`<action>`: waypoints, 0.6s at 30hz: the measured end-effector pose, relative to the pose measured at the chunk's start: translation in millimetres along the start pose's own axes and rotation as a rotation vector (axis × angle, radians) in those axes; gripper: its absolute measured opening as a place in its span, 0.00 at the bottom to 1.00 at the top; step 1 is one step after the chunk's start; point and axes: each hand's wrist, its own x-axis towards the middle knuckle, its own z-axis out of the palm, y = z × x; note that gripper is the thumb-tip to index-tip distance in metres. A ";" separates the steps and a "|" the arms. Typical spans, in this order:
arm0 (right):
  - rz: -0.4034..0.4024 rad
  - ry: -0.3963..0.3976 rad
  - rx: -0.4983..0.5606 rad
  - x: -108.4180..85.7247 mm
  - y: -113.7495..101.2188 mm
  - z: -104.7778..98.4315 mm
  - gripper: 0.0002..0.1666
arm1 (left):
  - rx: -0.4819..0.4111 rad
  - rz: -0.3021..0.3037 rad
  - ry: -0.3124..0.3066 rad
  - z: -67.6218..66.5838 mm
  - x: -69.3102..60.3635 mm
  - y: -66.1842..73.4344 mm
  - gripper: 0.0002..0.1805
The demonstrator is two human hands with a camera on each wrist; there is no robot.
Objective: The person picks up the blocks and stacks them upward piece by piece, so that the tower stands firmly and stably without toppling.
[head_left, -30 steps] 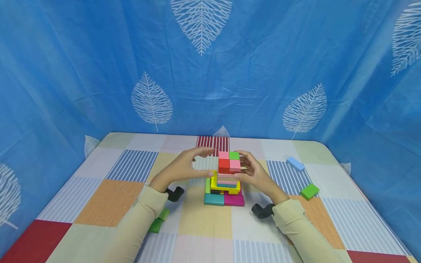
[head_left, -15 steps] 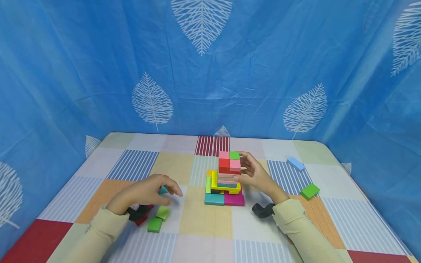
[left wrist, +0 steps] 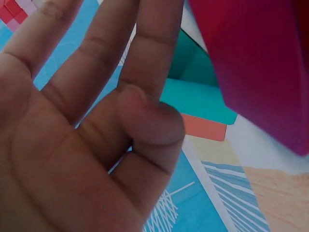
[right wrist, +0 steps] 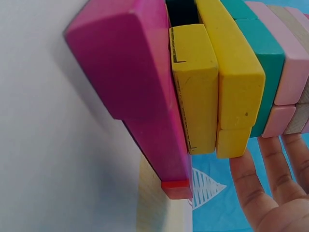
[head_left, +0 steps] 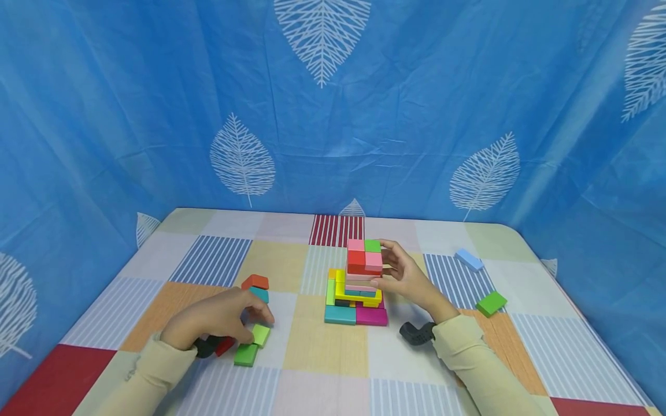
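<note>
A tower of coloured wooden blocks (head_left: 359, 286) stands mid-table, with teal and magenta blocks at its base, yellow ones above, and pink, red and green ones on top. My right hand (head_left: 403, 277) is at its right side, thumb near the front and fingers behind. In the right wrist view its fairly straight fingers (right wrist: 246, 183) touch the blocks' edges. Over the loose blocks at left hovers my left hand (head_left: 224, 315), loosely bent, thumb beside a light green block (head_left: 261, 335). Nothing shows between its fingers. A green block (head_left: 246, 355) lies just in front.
Beyond the left hand lie an orange block (head_left: 255, 282) and a teal block (head_left: 259, 294). A red block (head_left: 225, 345) is partly hidden under its wrist. On the right are a light blue block (head_left: 469, 260) and a green block (head_left: 491, 304). A blue curtain (head_left: 333, 127) hangs behind the table.
My left hand has left the tower's left side and moved left and toward me, down to the loose blocks. The right hand has stayed at the tower, which looks unchanged.
</note>
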 end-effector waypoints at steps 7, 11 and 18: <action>-0.015 -0.004 0.007 0.4 1.3 -0.6 0.49 | 0.007 0.014 0.046 2.5 2.1 -3.6 0.13; -0.011 -0.004 0.010 0.7 1.3 -0.5 0.49 | 0.006 0.033 0.049 5.7 2.3 -5.5 0.13; -0.016 -0.005 0.013 0.4 2.0 -0.8 0.49 | 0.105 0.078 0.120 9.7 8.3 -4.9 0.11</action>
